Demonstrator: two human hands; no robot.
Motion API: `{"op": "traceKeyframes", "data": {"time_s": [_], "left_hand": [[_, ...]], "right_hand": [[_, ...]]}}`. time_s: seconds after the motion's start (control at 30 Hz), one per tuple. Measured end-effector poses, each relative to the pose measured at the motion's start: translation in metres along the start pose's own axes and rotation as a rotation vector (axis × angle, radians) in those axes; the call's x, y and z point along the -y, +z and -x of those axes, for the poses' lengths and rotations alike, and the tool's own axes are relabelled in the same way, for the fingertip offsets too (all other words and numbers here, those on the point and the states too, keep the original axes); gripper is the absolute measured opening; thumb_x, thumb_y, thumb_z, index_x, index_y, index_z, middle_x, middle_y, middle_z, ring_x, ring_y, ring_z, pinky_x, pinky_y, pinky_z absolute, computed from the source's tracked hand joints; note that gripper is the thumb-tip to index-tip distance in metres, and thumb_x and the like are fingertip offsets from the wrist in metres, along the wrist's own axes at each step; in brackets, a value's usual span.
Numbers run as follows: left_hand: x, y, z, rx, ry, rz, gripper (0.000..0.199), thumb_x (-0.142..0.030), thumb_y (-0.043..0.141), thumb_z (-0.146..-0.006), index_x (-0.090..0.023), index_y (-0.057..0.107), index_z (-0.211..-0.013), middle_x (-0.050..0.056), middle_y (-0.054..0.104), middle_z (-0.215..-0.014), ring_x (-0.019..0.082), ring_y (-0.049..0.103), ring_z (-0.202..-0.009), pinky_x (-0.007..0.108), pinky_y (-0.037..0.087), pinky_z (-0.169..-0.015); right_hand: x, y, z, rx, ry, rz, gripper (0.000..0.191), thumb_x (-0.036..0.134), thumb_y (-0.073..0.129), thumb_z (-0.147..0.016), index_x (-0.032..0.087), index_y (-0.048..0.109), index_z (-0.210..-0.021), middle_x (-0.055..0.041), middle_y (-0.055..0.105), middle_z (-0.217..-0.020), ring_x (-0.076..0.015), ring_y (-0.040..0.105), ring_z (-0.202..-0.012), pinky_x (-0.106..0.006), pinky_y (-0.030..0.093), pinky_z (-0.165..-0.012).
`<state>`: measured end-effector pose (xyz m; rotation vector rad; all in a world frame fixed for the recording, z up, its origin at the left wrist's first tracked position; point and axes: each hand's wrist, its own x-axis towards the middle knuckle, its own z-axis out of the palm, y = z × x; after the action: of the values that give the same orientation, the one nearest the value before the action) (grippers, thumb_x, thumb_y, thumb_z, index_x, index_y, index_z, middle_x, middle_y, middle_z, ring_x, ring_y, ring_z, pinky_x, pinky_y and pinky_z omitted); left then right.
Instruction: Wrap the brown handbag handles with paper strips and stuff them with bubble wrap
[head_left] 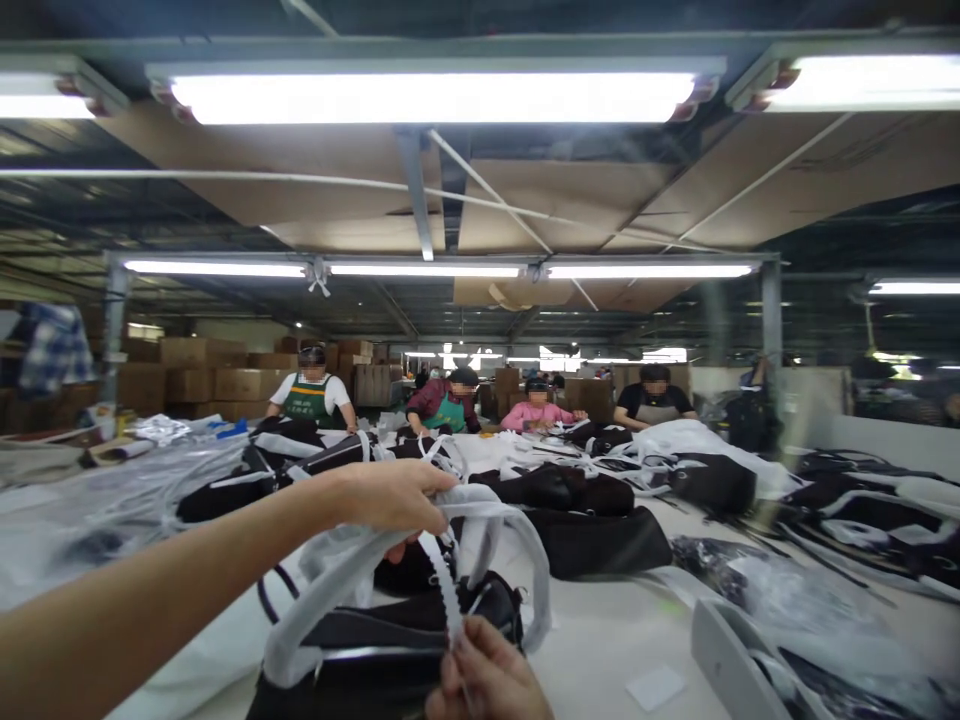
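Note:
A black bag (390, 635) lies at the bottom centre, with looped handles (534, 560) wrapped in whitish material rising from it. My left hand (397, 500) is closed around the upper part of a wrapped handle. From beneath that hand a narrow white strip (446, 585) with a wavy edge hangs down. My right hand (487, 675), low in the view, pinches the lower end of this strip in front of the bag. The fingertips of my left hand are partly hidden behind the handle.
More black bags (600, 540) with wrapped straps cover the table (600, 625) beyond. At the right are clear plastic bags (817, 610) and a white box-like holder (731, 660). Several people, one in a green apron (306, 402), work across the table.

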<state>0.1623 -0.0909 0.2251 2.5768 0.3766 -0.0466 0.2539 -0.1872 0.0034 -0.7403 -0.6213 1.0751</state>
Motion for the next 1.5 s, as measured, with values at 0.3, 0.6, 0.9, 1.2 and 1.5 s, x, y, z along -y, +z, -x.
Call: {"op": "traceKeyframes", "data": {"time_s": [0.3, 0.6, 0.9, 1.2, 1.5], "left_hand": [[0.013, -0.007, 0.000, -0.184, 0.033, 0.237, 0.094, -0.018, 0.075, -0.057, -0.015, 0.039, -0.144, -0.001, 0.068, -0.077, 0.015, 0.058, -0.052, 0.021, 0.043, -0.043], [0.023, 0.008, -0.009, -0.120, 0.014, 0.802, 0.127, -0.010, 0.073, -0.060, -0.016, -0.010, -0.156, 0.002, 0.070, -0.077, 0.020, 0.068, -0.061, 0.022, 0.042, -0.047], [0.025, 0.018, -0.031, -0.295, 0.225, 0.945, 0.133, -0.002, 0.071, -0.045, -0.013, -0.001, -0.156, 0.007, 0.073, -0.099, 0.017, 0.066, -0.062, 0.029, 0.050, -0.062], [0.009, 0.001, -0.036, -0.305, 0.323, 0.761, 0.029, -0.032, 0.073, -0.060, -0.015, 0.067, -0.082, 0.000, 0.066, -0.070, 0.014, 0.058, -0.063, 0.025, 0.043, -0.063], [0.015, -0.004, -0.045, -0.595, 0.391, 0.589, 0.033, -0.045, 0.070, -0.064, -0.013, 0.060, -0.060, -0.004, 0.049, -0.055, 0.009, 0.039, -0.053, 0.023, 0.029, -0.052]], "right_hand": [[0.075, 0.056, -0.017, -0.110, -0.135, 0.033, 0.081, 0.053, 0.095, -0.038, 0.021, 0.055, -0.100, 0.0093, 0.061, -0.057, -0.0087, 0.060, -0.047, -0.014, 0.043, -0.039], [0.085, 0.035, -0.031, -0.012, -0.202, 0.190, 0.069, 0.057, 0.091, -0.053, 0.020, 0.056, -0.100, 0.0079, 0.064, -0.061, -0.0074, 0.059, -0.045, -0.013, 0.042, -0.038], [0.104, 0.038, -0.023, -0.016, -0.442, 0.486, 0.059, 0.064, 0.078, -0.069, 0.020, 0.050, -0.096, 0.0033, 0.067, -0.063, -0.0145, 0.066, -0.050, -0.020, 0.047, -0.041], [0.156, 0.060, -0.010, 0.236, -0.519, 0.457, 0.055, 0.036, 0.090, -0.064, 0.020, 0.067, -0.112, -0.0088, 0.075, -0.106, -0.0243, 0.070, -0.103, -0.033, 0.056, -0.085], [0.168, 0.082, -0.036, 0.043, -0.531, 0.612, 0.047, 0.059, 0.078, -0.066, 0.015, 0.062, -0.072, 0.0081, 0.049, -0.048, -0.0013, 0.033, -0.035, -0.014, 0.020, -0.033]]}}
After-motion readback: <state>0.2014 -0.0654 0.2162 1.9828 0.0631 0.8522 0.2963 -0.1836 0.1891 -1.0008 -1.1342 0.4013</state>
